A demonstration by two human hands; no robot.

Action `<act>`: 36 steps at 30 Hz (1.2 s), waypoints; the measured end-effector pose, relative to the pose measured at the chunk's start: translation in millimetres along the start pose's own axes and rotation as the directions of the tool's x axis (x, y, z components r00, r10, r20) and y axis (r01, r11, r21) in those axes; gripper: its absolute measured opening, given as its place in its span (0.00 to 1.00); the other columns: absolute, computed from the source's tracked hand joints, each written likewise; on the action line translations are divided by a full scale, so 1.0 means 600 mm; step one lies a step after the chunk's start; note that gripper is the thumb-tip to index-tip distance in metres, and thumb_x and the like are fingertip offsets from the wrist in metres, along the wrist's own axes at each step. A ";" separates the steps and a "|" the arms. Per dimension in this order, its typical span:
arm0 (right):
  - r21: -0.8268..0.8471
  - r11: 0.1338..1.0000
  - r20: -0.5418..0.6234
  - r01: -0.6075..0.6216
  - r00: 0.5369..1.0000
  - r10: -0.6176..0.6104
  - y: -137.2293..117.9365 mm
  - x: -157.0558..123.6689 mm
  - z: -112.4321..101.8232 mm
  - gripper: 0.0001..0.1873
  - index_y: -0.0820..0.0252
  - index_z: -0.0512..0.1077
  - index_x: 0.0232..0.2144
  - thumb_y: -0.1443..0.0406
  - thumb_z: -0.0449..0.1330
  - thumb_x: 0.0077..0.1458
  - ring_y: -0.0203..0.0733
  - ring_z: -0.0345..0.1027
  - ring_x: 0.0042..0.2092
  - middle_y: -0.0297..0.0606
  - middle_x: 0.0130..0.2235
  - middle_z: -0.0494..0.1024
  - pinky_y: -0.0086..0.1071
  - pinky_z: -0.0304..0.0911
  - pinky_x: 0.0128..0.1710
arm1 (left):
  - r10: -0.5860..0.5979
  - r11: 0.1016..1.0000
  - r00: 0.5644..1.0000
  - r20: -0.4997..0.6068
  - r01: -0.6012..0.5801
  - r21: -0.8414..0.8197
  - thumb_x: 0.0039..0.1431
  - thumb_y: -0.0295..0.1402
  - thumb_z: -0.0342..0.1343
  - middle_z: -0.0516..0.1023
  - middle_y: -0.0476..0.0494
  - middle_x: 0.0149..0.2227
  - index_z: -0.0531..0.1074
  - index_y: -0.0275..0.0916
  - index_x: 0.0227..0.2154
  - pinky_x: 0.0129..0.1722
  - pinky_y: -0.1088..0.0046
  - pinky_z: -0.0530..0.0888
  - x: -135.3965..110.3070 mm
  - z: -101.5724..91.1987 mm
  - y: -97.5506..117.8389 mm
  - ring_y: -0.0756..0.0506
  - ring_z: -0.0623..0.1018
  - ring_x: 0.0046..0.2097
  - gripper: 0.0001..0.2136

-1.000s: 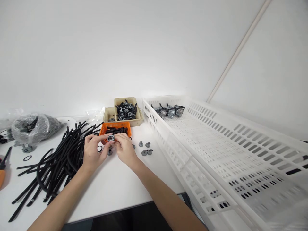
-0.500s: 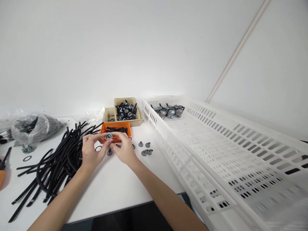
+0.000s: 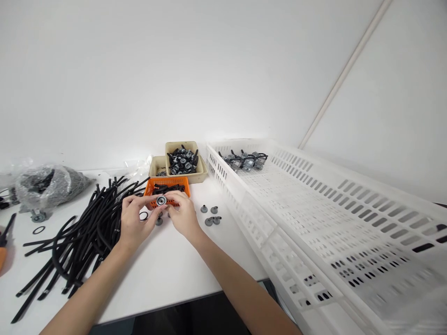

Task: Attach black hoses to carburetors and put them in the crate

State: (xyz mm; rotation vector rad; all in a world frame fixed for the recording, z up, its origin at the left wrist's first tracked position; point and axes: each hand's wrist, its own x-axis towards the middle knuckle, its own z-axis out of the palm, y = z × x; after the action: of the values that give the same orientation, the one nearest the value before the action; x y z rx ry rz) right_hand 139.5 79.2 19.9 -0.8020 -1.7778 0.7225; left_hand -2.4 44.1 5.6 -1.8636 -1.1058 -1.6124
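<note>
White wall fills the background above a white tabletop (image 3: 167,265). Both hands meet over the middle of it: the left hand (image 3: 134,219) and the right hand (image 3: 184,215) each pinch a small round grey part (image 3: 161,200) between thumb and fingertips, holding it up just in front of an orange basket (image 3: 168,185) of black pieces. Below the hands, a black ring (image 3: 144,216) lies on the tabletop, and a few grey caps (image 3: 210,218) sit just to the right. A heap of black hoses (image 3: 80,228) sprawls beside the left hand. Behind the basket stand two beige trays (image 3: 184,160) holding grey and black pieces. A long white slotted crate (image 3: 314,218) runs along the right, with a cluster of assembled pieces (image 3: 244,161) at its far end. A plastic bag (image 3: 49,184) lies at the far left.
</note>
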 end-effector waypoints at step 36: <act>-0.177 0.978 0.008 0.111 0.994 -0.111 0.000 -0.006 -0.005 0.21 0.58 0.76 0.38 0.79 0.49 0.51 0.44 0.65 0.38 0.38 0.34 0.78 0.37 0.64 0.41 | -0.084 0.995 0.975 0.207 0.072 0.061 0.59 0.35 0.58 0.79 0.44 0.41 0.69 0.42 0.46 0.43 0.64 0.67 0.004 0.002 -0.005 0.45 0.78 0.36 0.12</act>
State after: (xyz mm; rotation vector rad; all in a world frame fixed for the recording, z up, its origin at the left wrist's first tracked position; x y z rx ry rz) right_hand 143.1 76.6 18.6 -0.8133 -1.8880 0.4943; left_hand -3.9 47.4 6.8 -2.0128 -1.3119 -1.4372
